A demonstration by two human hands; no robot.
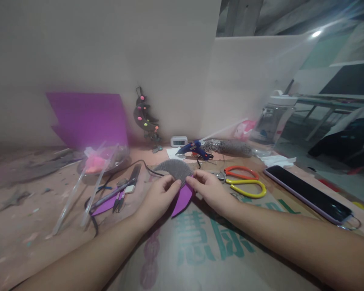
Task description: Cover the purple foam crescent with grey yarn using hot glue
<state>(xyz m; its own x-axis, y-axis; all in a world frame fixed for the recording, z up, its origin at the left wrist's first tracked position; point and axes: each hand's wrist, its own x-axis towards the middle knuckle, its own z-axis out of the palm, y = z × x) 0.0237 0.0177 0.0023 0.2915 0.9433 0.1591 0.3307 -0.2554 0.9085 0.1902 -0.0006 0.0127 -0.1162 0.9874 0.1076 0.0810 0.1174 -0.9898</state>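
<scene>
Between my two hands is a round grey yarn-wrapped piece (173,166) with a purple sheet piece (182,201) at its near side, tapering to a point toward me. My left hand (162,194) pinches the left edge of the grey piece with thumb and finger. On the other side, my right hand (206,188) has its fingertips closed where the purple and grey meet. The fingers partly cover how the two are joined. Just right of my right hand lie pliers or cutters with one red and one yellow handle (248,188).
Behind the hands lies a blue glue gun (197,149) beside a small white digital clock (178,141). A phone (307,194) and a clear jug (271,121) stand right. Left are glue sticks (69,202), a craft knife (135,173) and purple sheet (91,119). A moon ornament (144,115) hangs behind.
</scene>
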